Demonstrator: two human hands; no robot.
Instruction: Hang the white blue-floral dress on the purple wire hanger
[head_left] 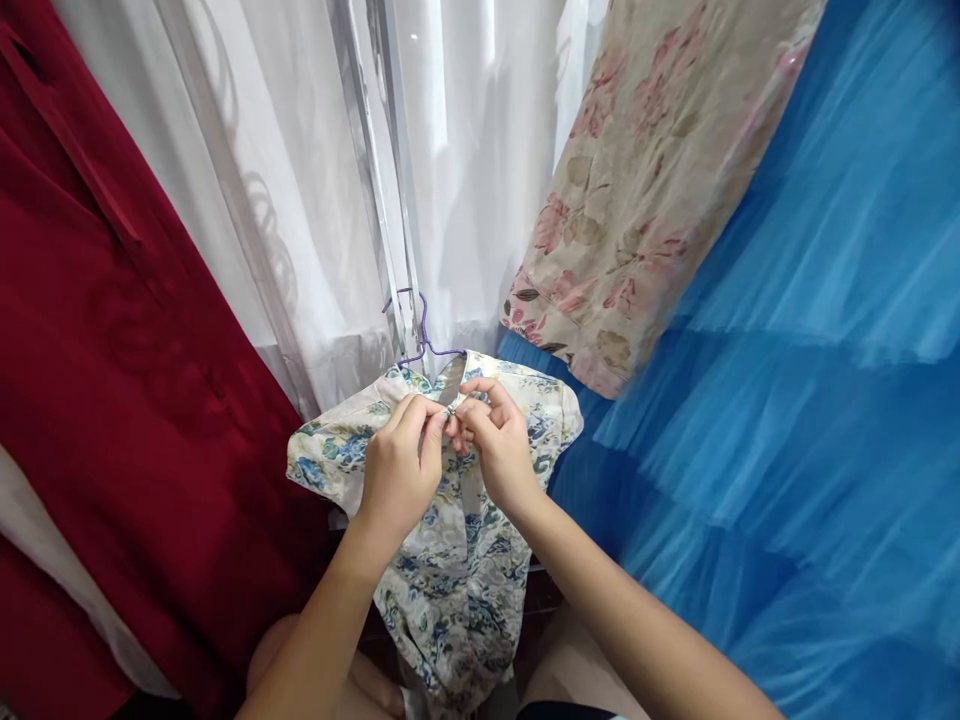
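Note:
A short-sleeved floral dress (450,560), white with blue and yellow-green flowers, hangs on a purple wire hanger (425,340). The hanger's hook meets a pale metal pole. My left hand (405,455) pinches the edge of the dress's neckline at the upper middle. Close against it, my right hand (495,430) pinches the same spot between thumb and fingers. Both hands are closed, and the small bit of fabric or fastening between the fingertips is mostly hidden. The dress's two sleeves spread out on either side of my hands.
White curtains (300,200) hang behind the metal pole (382,170). A red garment (127,300) drapes down the left. On the right hang a beige cloth with pink flowers (615,220) and a tiered blue tulle skirt (765,430). My bare legs show below.

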